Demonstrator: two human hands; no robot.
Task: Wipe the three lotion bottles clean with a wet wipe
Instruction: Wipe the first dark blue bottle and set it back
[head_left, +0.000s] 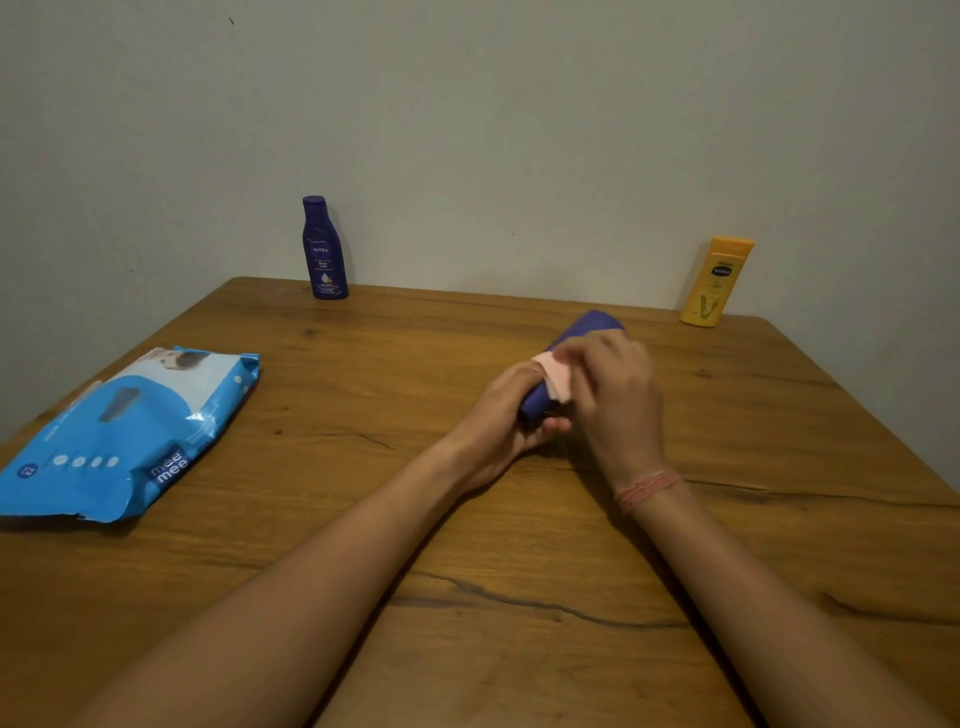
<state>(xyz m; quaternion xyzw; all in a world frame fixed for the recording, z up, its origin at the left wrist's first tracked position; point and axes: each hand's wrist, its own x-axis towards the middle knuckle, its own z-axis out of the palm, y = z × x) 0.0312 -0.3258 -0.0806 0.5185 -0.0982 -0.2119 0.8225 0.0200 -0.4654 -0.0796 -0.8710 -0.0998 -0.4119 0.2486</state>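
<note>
A purple-blue lotion bottle (592, 327) is tilted over the middle of the wooden table (363, 519), its far end pointing away from me. My left hand (504, 415) grips its near end from below. My right hand (618, 395) presses a white wet wipe (556, 376) against the bottle's side; the hand looks motion-blurred. A dark blue lotion bottle (323, 249) stands upright at the back left by the wall. A yellow lotion bottle (716, 283) stands upright at the back right corner.
A blue pack of wet wipes (130, 436) lies flat near the table's left edge. A plain wall rises right behind the table. A pink thread band circles my right wrist (647, 488).
</note>
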